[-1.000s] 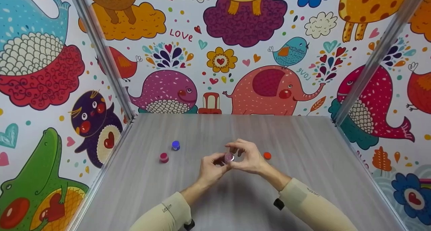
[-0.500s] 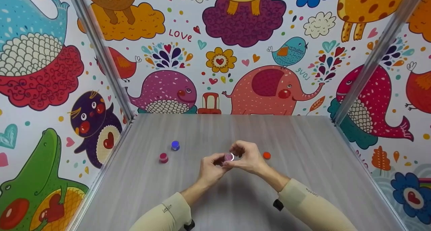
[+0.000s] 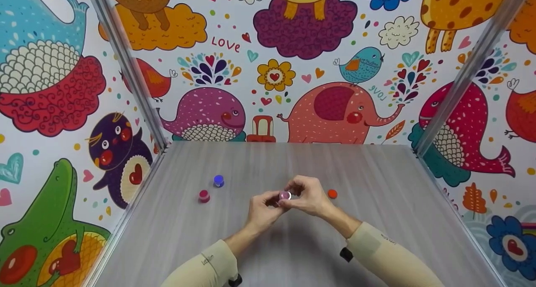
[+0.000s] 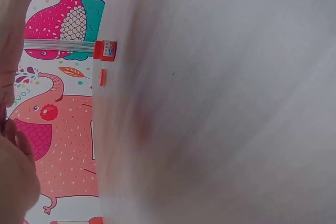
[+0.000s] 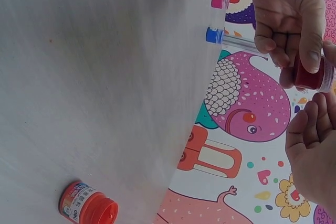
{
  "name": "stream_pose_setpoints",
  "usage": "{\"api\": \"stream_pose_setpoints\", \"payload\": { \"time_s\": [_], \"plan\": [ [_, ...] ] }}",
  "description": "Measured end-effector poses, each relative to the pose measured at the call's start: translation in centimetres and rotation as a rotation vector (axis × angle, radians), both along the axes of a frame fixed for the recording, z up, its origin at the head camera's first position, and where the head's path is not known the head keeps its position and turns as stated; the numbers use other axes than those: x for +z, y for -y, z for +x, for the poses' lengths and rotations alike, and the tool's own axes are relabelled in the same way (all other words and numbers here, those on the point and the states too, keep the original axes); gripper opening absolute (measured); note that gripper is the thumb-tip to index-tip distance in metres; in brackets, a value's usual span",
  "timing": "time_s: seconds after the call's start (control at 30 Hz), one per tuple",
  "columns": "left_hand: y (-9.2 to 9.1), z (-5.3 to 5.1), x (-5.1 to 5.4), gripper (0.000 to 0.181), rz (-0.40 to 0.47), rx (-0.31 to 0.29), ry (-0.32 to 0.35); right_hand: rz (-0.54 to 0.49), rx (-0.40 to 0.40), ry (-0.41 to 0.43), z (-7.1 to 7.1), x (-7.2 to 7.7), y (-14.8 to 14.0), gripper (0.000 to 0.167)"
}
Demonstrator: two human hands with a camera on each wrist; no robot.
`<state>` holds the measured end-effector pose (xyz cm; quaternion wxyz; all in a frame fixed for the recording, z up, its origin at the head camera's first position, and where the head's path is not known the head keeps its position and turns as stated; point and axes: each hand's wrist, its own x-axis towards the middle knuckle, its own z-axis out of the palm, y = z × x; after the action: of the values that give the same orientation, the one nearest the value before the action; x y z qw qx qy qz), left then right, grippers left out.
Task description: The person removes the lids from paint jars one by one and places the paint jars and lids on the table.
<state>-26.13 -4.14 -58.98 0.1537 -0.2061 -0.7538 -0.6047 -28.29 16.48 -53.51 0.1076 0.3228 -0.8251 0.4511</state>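
Between both hands, a small dark red paint jar [image 5: 308, 73] is held above the middle of the table. Its upper end has a pale, ribbed rim, and a pinkish round face [image 3: 285, 195] shows from above. My left hand [image 3: 264, 211] grips the jar's side, the thumb lying along it in the right wrist view. Curled fingers of my right hand [image 3: 309, 196] hold the rim from the right, their tips partly hidden. Behind the right wrist stands an open orange paint jar [image 5: 86, 203] with a label. A small flat orange piece [image 4: 103, 77] lies near it.
To the left stand a blue jar [image 3: 218, 181] and a pink jar [image 3: 204, 196], close together. The grey table [image 3: 201, 245] is bordered by metal posts [image 3: 127, 67] and walls printed with cartoon animals.
My right fingers, raised above the jar a second ago, have come down and curled in at its rim. The left hand and the jars on the table stay in place.
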Motion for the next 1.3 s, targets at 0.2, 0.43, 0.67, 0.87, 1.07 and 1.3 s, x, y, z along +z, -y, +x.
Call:
{"api": "stream_pose_setpoints", "payload": {
  "time_s": [0.2, 0.43, 0.67, 0.87, 1.07, 1.3],
  "plan": [
    [-0.1, -0.1, 0.0, 0.021, -0.001, -0.017, -0.023, 0.012, 0.035, -0.026, -0.1, 0.2, -0.2, 0.020],
    [-0.2, -0.1, 0.0, 0.024, -0.005, -0.010, -0.008, -0.003, 0.069, -0.088, 0.0, 0.6, 0.3, 0.026],
    [-0.3, 0.0, -0.1, 0.022, 0.002, -0.007, 0.003, -0.029, 0.141, -0.104, 1.6, 3.0, 1.1, 0.029],
    [-0.2, -0.1, -0.1, 0.017, 0.011, -0.011, 0.022, -0.008, 0.173, -0.097, 2.2, 3.9, 1.2, 0.035],
    [-0.1, -0.2, -0.2, 0.016, 0.023, -0.011, 0.021, 0.017, 0.184, -0.083, 0.9, 2.2, 1.0, 0.038],
    [-0.2, -0.1, -0.3, 0.016, 0.044, -0.019, 0.010, 0.025, 0.192, -0.085, -0.6, 0.4, 0.3, 0.041]
  ]
}}
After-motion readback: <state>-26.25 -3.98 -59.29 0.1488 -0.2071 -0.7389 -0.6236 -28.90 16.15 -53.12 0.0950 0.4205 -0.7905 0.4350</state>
